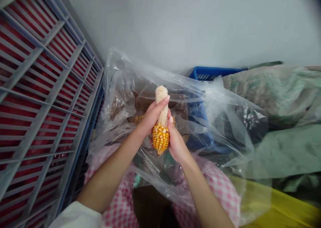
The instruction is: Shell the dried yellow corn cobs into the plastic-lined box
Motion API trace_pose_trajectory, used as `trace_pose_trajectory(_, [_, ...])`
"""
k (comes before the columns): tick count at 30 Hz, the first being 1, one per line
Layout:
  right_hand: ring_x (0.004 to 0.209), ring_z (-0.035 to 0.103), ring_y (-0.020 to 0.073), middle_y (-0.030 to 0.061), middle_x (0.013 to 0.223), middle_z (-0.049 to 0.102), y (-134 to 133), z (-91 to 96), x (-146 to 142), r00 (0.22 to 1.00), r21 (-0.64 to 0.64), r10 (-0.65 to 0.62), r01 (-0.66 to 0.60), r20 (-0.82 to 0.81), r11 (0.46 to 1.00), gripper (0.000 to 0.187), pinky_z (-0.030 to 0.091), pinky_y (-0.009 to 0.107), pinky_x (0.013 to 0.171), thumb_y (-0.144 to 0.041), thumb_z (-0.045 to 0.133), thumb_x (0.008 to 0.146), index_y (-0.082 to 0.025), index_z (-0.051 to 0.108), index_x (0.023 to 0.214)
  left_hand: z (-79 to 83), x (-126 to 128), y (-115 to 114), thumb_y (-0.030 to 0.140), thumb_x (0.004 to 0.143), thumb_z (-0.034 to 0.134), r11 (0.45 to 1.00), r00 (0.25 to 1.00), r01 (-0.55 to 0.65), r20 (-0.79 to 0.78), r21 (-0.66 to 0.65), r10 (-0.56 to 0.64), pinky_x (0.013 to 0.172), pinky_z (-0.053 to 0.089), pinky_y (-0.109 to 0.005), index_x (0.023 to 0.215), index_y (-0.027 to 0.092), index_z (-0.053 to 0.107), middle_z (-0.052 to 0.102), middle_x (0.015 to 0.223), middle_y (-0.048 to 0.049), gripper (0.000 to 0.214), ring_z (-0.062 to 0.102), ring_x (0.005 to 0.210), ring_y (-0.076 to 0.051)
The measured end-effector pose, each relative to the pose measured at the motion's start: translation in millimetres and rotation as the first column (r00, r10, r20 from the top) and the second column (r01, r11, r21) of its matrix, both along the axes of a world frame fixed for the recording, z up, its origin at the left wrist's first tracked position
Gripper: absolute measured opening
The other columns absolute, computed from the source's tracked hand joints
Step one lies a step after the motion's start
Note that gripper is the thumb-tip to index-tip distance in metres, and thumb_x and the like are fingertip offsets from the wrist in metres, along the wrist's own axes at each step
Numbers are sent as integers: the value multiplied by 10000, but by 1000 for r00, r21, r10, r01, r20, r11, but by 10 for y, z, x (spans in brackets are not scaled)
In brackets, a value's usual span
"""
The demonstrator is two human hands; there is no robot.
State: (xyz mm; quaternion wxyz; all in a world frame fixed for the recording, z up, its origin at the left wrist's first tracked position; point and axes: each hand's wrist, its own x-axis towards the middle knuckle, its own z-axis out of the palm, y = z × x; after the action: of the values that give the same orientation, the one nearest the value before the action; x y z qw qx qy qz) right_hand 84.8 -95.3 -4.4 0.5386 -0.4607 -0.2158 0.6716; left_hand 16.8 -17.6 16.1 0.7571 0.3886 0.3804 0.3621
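Observation:
An ear of corn [161, 139] is held upright between my two hands, its upper part stripped to the pale cob and its lower part still covered in yellow kernels. My left hand [150, 116] wraps the bare cob from the left, thumb lying across it. From the right, my right hand [176, 139] is closed around the ear where cob meets kernels, fingers partly hidden behind it. Beneath both hands spreads a clear plastic bag [120, 74], opened wide over a cardboard box. Some loose kernels [138, 119] lie inside it, partly covered by my hands.
Grey slatted crates [45, 97] with red contents rise close on the left. A blue basket [200, 73] and whitish woven sacks [276, 90] stand to the right, with something yellow [288, 204] at lower right. A pale wall [188, 27] closes off the back.

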Motion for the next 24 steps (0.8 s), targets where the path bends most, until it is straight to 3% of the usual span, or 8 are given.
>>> trace_pose_trajectory(6, [842, 609, 183, 52, 848, 668, -1, 78, 60, 988, -26, 126, -129, -89, 991, 740, 471, 317, 720, -761, 231, 698, -195, 632, 958, 57, -46, 79, 512, 729, 513, 993, 965, -39, 254, -111, 66, 454, 427, -192, 694, 176, 472, 443, 422, 69, 340, 448, 353, -61])
trace_pose_trajectory(9, [669, 591, 137, 19, 727, 650, 9, 44, 105, 995, -31, -19, 22, 97, 999, 539, 448, 256, 610, -661, 386, 740, -189, 635, 815, 103, -95, 105, 503, 753, 479, 992, 951, -66, 295, -104, 94, 505, 452, -210, 696, 178, 455, 425, 415, 78, 330, 438, 356, -61])
trace_pose_trajectory(11, [513, 520, 97, -16, 566, 593, 22, 33, 137, 953, -2, -160, 166, 258, 986, 423, 394, 212, 510, -575, 503, 730, -173, 589, 632, 132, -121, 104, 487, 765, 467, 993, 945, -83, 309, -84, 105, 521, 458, -223, 684, 177, 450, 420, 410, 75, 321, 437, 359, -66])
trace_pose_trajectory(13, [397, 428, 74, -35, 406, 485, 32, 40, 162, 914, 12, -208, 217, 348, 976, 473, 334, 205, 442, -555, 525, 725, -167, 484, 459, 154, -139, 98, 467, 776, 460, 993, 940, -94, 324, -67, 111, 527, 459, -233, 682, 174, 454, 420, 406, 72, 308, 435, 359, -70])
trace_pose_trajectory(15, [366, 406, 74, -27, 366, 454, 34, 50, 170, 922, -10, -173, 188, 346, 982, 542, 318, 216, 427, -593, 453, 748, -169, 460, 411, 164, -152, 98, 448, 787, 450, 993, 932, -102, 344, -59, 116, 526, 458, -238, 688, 171, 462, 427, 409, 67, 294, 435, 362, -74])
trace_pose_trajectory(18, [509, 527, 102, 9, 525, 588, 29, 50, 159, 929, 16, -151, 155, 338, 988, 536, 401, 235, 551, -592, 386, 786, -165, 606, 547, 164, -170, 111, 420, 806, 427, 990, 914, -130, 382, -45, 137, 527, 457, -243, 696, 167, 472, 439, 414, 59, 280, 436, 371, -79])
trace_pose_trajectory(21, [789, 595, 138, 9, 787, 673, 23, 82, 153, 935, 88, -167, 147, 314, 985, 323, 411, 266, 783, -492, 533, 757, -216, 667, 859, 173, -192, 132, 413, 824, 398, 984, 896, -174, 408, -46, 178, 533, 457, -246, 699, 165, 478, 443, 423, 51, 289, 436, 385, -82])
trace_pose_trajectory(24, [1072, 527, 165, 9, 1134, 606, 14, 195, 172, 994, 80, -52, 59, -91, 995, 498, 372, 333, 909, -581, 422, 779, -335, 477, 1207, 205, -226, 149, 435, 821, 398, 969, 882, -235, 403, -75, 245, 542, 454, -238, 686, 169, 474, 426, 433, 53, 308, 435, 393, -78])
